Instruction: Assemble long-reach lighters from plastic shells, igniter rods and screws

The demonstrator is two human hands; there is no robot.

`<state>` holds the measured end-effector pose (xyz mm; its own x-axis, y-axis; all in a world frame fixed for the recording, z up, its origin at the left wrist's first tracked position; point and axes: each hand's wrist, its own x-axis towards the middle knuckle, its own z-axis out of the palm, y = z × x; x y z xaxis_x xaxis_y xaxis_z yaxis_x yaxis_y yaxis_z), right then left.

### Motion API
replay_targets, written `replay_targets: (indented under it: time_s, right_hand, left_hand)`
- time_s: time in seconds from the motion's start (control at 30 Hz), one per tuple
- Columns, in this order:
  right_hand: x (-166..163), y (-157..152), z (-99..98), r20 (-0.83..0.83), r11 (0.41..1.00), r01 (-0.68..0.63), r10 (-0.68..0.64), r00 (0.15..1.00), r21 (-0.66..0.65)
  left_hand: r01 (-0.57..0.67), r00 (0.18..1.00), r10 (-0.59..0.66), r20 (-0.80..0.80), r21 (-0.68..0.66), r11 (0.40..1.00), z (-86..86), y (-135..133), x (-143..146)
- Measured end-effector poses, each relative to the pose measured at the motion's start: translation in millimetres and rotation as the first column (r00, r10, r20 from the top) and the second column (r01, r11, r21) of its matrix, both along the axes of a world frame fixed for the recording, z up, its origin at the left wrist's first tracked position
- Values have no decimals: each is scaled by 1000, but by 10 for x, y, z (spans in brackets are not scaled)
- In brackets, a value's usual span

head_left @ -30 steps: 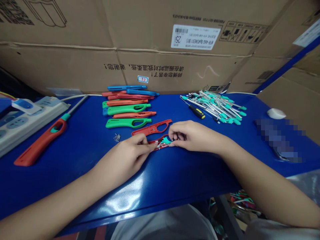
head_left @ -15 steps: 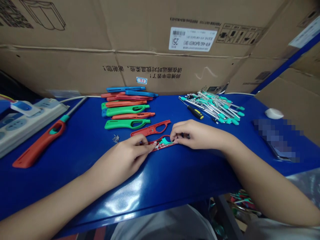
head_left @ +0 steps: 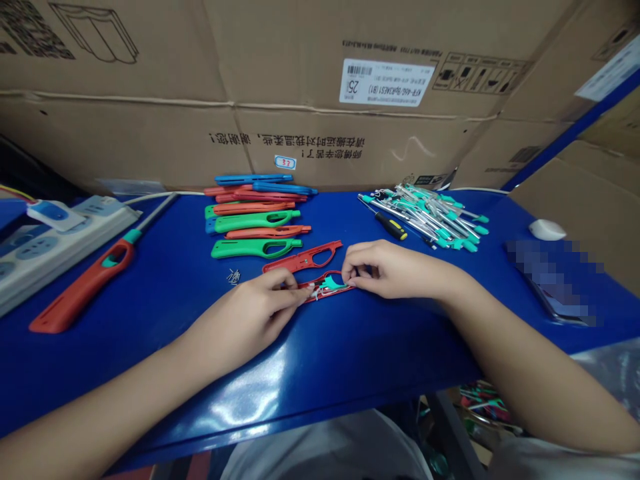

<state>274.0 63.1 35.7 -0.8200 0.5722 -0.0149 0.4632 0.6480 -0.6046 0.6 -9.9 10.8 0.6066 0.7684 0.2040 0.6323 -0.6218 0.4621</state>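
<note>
A red lighter casing half [head_left: 327, 294] lies on the blue table with its inside facing up. In it sit a teal trigger [head_left: 331, 284] and thin white wires. My left hand [head_left: 265, 300] pinches the casing's left end, fingertips on the wires. At the other end my right hand [head_left: 383, 270] has its fingers closed on the casing near the trigger; the fingertips partly hide it. Just behind lies a second red casing half [head_left: 303, 259], untouched. Several tiny screws [head_left: 233, 277] are scattered left of my left hand.
Green, orange, red and blue casings [head_left: 257, 222] are stacked at the back left. A finished red lighter [head_left: 87, 283] lies beside a power strip [head_left: 60, 240]. Metal rods with teal parts [head_left: 430, 213], a screwdriver [head_left: 391, 225], a white mouse-like object [head_left: 547, 229] and a phone [head_left: 550, 283] are on the right.
Both hands stay on the red casing half, with barely any finger movement. The whole view has shifted slightly.
</note>
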Motion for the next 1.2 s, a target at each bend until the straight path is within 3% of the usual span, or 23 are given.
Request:
replay_targets:
  time_s: [0.43,0.57,0.7,0.9,1.2]
  right_hand:
    - [25,35,-48,-42,994,84,-81,996,66]
    - [23,79,-94,-65,946,175,-163,984,272]
    - [26,132,-146,-21,884,149,-156,988,444]
    - [-6,148,-266,-32,923,71,-64,997,379]
    - [36,179,-176,31,892,149,-180,983,427]
  left_hand:
    - [-8,1000,7,21,28,1000,-19,3,-3]
    - [-9,998,3,67,94,995,-35,16,6]
    - [-62,995,50,90,135,989,-8,31,-19]
    - [-64,998,66,-16,110,992,49,111,-118]
    - [-18,1000,16,26,89,996,33,158,-132]
